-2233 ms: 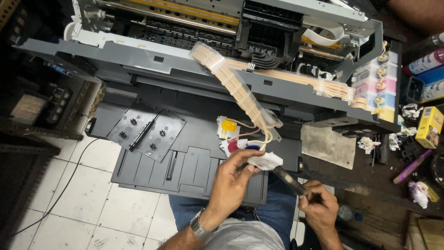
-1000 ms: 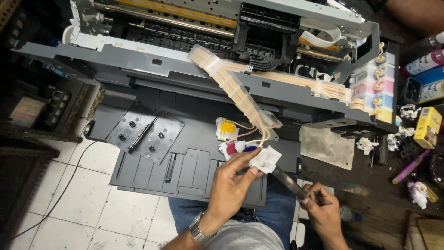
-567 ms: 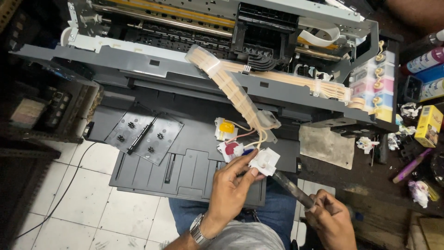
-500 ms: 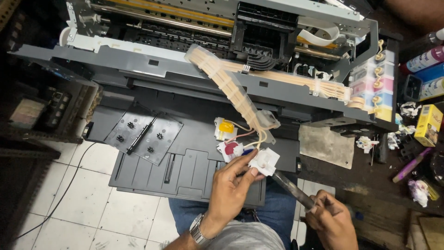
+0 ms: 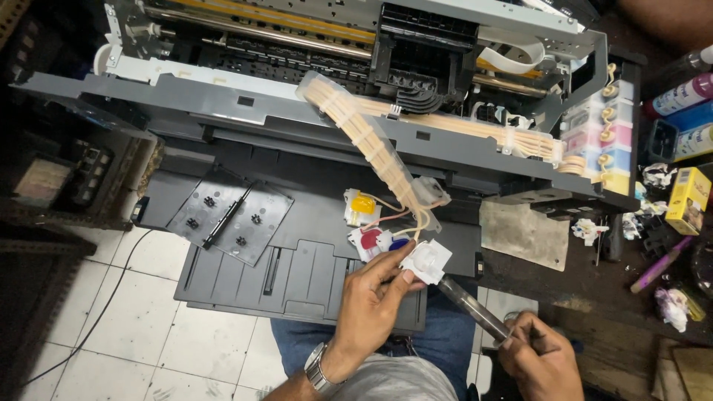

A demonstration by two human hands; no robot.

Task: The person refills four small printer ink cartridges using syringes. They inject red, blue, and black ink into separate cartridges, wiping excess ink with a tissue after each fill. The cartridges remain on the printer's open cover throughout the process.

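My left hand (image 5: 369, 304), with a wristwatch, pinches a small white square ink damper (image 5: 426, 260) over the printer's output tray (image 5: 245, 278). Thin tubes join it to a beige tube bundle (image 5: 364, 141) that arches out of the opened printer (image 5: 297, 89). A yellow damper (image 5: 361, 206), a red one (image 5: 366, 241) and a blue one (image 5: 398, 243) lie just beyond my fingers. My right hand (image 5: 539, 363) grips a grey cylindrical tool (image 5: 472, 307), and its tip reaches the underside of the white damper.
Ink tanks (image 5: 603, 141) hang on the printer's right side. Ink bottles (image 5: 687, 100), a yellow box (image 5: 687, 200), crumpled tissues (image 5: 672, 306) and a pink pen (image 5: 659, 255) lie on the dark bench at right. A black hinged flap (image 5: 226, 215) lies on the tray. White floor tiles (image 5: 126, 334) show at lower left.
My left hand has turned the white damper up and held it steady. My right hand slid slightly right and down along the tool, which stays against the damper.
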